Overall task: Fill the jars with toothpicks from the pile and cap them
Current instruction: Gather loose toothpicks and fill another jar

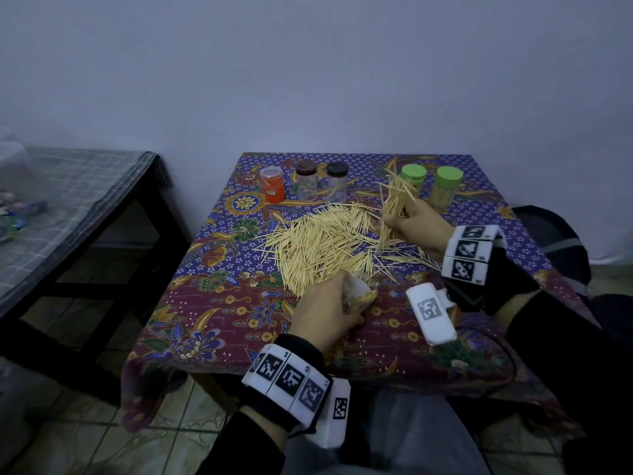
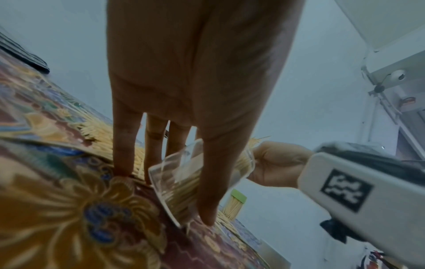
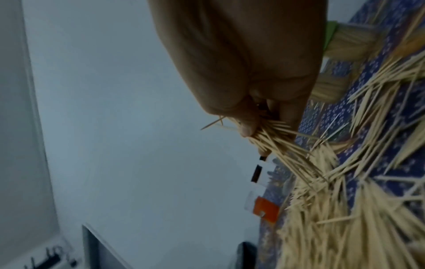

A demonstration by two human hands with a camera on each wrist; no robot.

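Wooden toothpicks (image 1: 394,207), light, stiff and splaying, we clamp mid-length in our right hand (image 1: 419,224) beyond the pile (image 1: 318,245); our left hand (image 1: 322,313) grips the clear jar (image 1: 363,296) at the pile's near edge.

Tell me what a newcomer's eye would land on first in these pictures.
First, the big heap of pale wooden toothpicks spread over the middle of the patterned batik tablecloth. Next, the hands: the right hand grips a bristling toothpick bundle, the left hand holds a clear plastic jar tilted at the near edge.
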